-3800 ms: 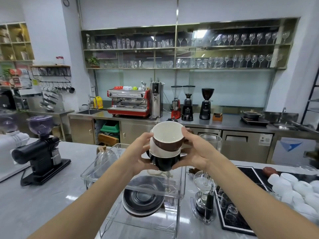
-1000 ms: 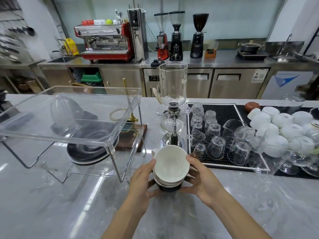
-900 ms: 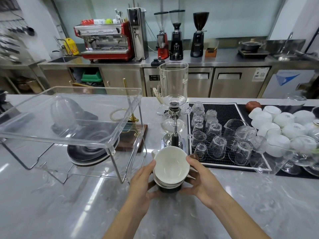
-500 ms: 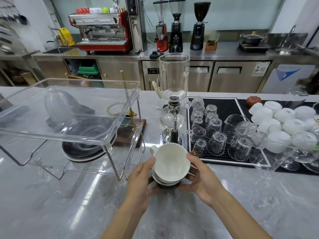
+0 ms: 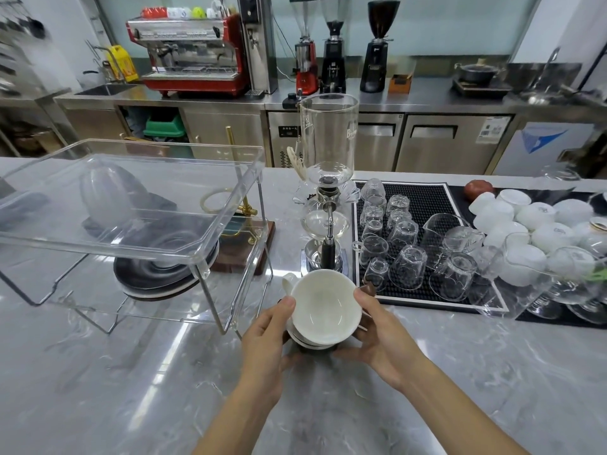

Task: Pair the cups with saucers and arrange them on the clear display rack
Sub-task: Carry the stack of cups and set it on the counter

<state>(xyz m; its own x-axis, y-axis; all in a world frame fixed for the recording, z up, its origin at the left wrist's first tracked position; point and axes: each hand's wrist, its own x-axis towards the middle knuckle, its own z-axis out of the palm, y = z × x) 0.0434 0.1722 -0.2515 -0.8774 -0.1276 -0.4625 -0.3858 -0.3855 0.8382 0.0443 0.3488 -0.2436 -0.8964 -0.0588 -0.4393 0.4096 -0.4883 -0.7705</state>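
**Now: nested cups on desk, both hands on the stack — tipping risk**

Cups [image 5: 323, 307]: a nested stack, white cup on top, dark one at the bottom. It appears to rest on the desk [image 5: 131, 389], just right of the rack [image 5: 131, 205] and in front of the siphon [image 5: 328, 198]; contact with the desk is hidden by the hands.

Left hand [image 5: 266, 343]: fingers curled round the stack's left side, thumb up on the top cup's rim. Right hand [image 5: 384, 336]: same on the right side, thumb at the rim. Each grip is closed on the stack; nothing else is held.

Saucers [image 5: 164, 274]: dark pile on the rack's lower tier. Upper tier empty. No pair made yet.

Risks (judgement):
- Nested cups may stick; lifting the top one could drag the next up, then drop it on the stone-look desk.
- Stack is tall and narrow; a sideways pull could topple it toward the siphon or the upturned glasses [image 5: 407, 244] on the mat [image 5: 427, 198].
- Reaching the saucers means going under the upper tier; a knock could shift the light wire frame.

Surface: grey marbled desk, glossy, likely slippery under glazed ware.

Room: café bar; red espresso machine [image 5: 193, 54], grinders [image 5: 341, 47], steel counters behind. White bowls [image 5: 525, 224] far right.
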